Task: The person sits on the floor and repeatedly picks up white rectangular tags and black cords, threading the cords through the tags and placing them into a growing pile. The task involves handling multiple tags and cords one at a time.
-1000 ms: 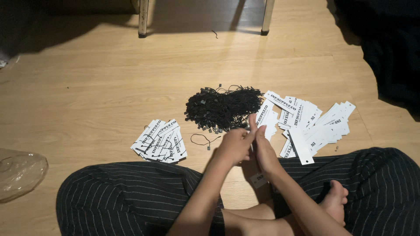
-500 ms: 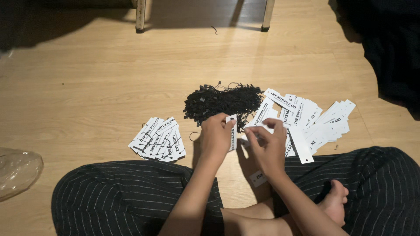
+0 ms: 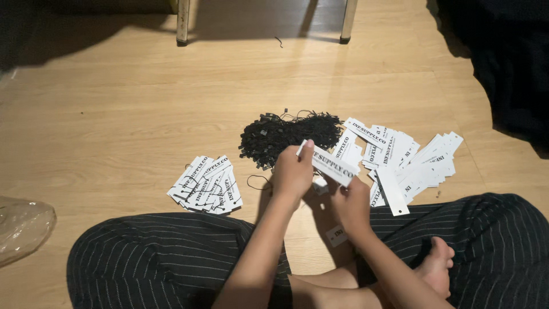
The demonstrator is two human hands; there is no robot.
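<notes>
I sit cross-legged on a wooden floor. My left hand [image 3: 293, 171] and my right hand [image 3: 350, 203] together hold one white paper tag with black print [image 3: 329, 165] just above the floor. Right behind my hands lies a heap of black string loops [image 3: 289, 134]. A loose spread of white tags [image 3: 409, 163] covers the floor to the right of my hands. A fanned stack of tags with strings through them [image 3: 207, 184] lies to the left. Another single tag [image 3: 336, 234] rests on the floor under my right wrist.
My legs in dark striped trousers [image 3: 154, 257] frame the near edge, with a bare foot [image 3: 437, 266] at the right. A clear plastic bag [image 3: 20, 226] lies at the far left. Two furniture legs [image 3: 183, 23] stand at the back. Dark cloth [image 3: 509, 63] fills the right back corner.
My hands were pressed together a second ago, then drew apart toward the string heap. Now they have come back together, holding a tag that lies slanted between them.
</notes>
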